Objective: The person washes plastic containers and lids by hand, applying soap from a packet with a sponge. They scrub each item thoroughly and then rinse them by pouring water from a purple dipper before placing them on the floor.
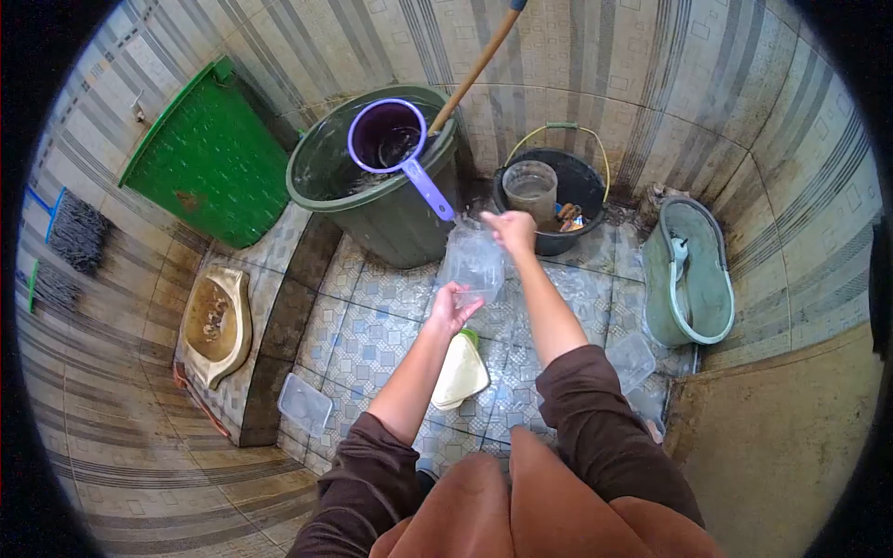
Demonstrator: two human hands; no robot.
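Note:
My left hand (456,309) grips a clear plastic container (473,259) from below, thumb and fingers at its near end. The container looks wet and is tilted. My right hand (512,231) is closed at its far right edge, with the fingers partly hidden. Just beyond, a purple water dipper (430,191) rests over the rim of a large grey-green water tub (391,228), its handle pointing down toward the container. On the floor below my hands lies a cream-coloured, rounded square item (460,374), with something green (472,337) at its far end.
A black bucket (555,244) holding a clear tub (531,186) stands behind my right hand. A grey-green basin (656,307) leans at right. Clear plastic pieces (305,405) (633,361) lie on the wet tiles. At left are a squat toilet (244,321) and green bin (209,153).

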